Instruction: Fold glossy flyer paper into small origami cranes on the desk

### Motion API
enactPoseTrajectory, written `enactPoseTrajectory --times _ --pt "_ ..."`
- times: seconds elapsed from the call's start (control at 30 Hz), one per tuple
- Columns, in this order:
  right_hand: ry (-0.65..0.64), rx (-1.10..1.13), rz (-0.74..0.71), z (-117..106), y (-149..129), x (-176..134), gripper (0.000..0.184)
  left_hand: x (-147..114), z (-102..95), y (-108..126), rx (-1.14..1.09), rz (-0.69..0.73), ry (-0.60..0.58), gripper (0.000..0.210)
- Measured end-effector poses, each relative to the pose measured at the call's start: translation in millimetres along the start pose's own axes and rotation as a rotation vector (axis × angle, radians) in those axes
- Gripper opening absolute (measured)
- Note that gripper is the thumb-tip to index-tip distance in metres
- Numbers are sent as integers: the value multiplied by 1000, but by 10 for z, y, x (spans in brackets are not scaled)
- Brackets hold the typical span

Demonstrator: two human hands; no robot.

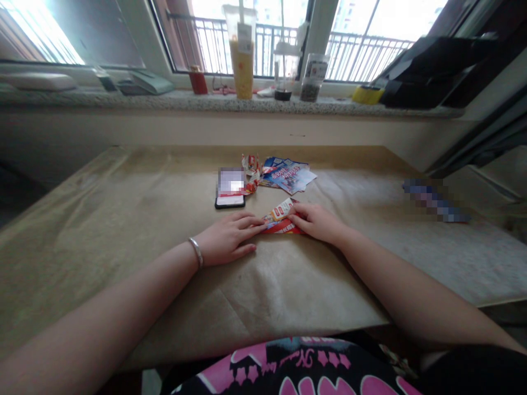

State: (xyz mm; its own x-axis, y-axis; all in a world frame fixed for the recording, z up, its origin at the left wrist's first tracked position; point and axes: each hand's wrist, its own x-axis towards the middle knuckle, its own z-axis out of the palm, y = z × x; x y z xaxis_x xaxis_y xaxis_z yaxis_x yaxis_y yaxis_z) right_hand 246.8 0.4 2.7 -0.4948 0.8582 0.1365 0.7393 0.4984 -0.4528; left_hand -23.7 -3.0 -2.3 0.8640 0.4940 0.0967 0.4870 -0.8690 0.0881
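A folded printed paper (pixel 284 222), red with orange and white lettering, lies on the table between my hands. My left hand (pixel 230 238) rests palm down with its fingers stretched out, the fingertips on the paper's left end. A silver bangle (pixel 196 252) circles that wrist. At the paper's right end, my right hand (pixel 315 220) pinches it between thumb and fingers. Just beyond the paper are a phone (pixel 230 201) with its screen blurred, a crumpled red-and-white paper piece (pixel 252 170), and a fanned stack of blue printed leaflets (pixel 290 174).
A tan cover spreads over the table (pixel 164 307). On the right lies a blurred dark blue item (pixel 436 202). Along the stone windowsill (pixel 263 103) stand a tall cup of yellow drink (pixel 242 60), a red-capped container (pixel 198 80), clear containers (pixel 315 77) and yellow tape (pixel 368 94).
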Motion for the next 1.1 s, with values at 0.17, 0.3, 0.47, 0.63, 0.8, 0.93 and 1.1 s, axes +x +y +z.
enactPoseTrajectory --times 0.17,0.3,0.47,0.63,0.8,0.93,1.1 --pt "-9 -54 135 0 49 32 20 -10 9 27 -11 -35 3 61" --pt "-11 -148 190 9 53 36 20 -16 23 37 9 -4 -13 57" --pt "12 -216 236 6 27 39 17 -11 13 46 -17 7 -10 53" --pt "6 -227 237 8 53 58 15 -6 5 56 -31 4 -14 53" --pt "-5 -204 255 17 89 75 13 9 8 66 -23 4 -20 53" --pt "12 -214 272 13 105 70 14 24 8 89 -6 14 -19 53" --pt "29 -216 274 14 131 64 13 36 11 114 12 24 3 53"
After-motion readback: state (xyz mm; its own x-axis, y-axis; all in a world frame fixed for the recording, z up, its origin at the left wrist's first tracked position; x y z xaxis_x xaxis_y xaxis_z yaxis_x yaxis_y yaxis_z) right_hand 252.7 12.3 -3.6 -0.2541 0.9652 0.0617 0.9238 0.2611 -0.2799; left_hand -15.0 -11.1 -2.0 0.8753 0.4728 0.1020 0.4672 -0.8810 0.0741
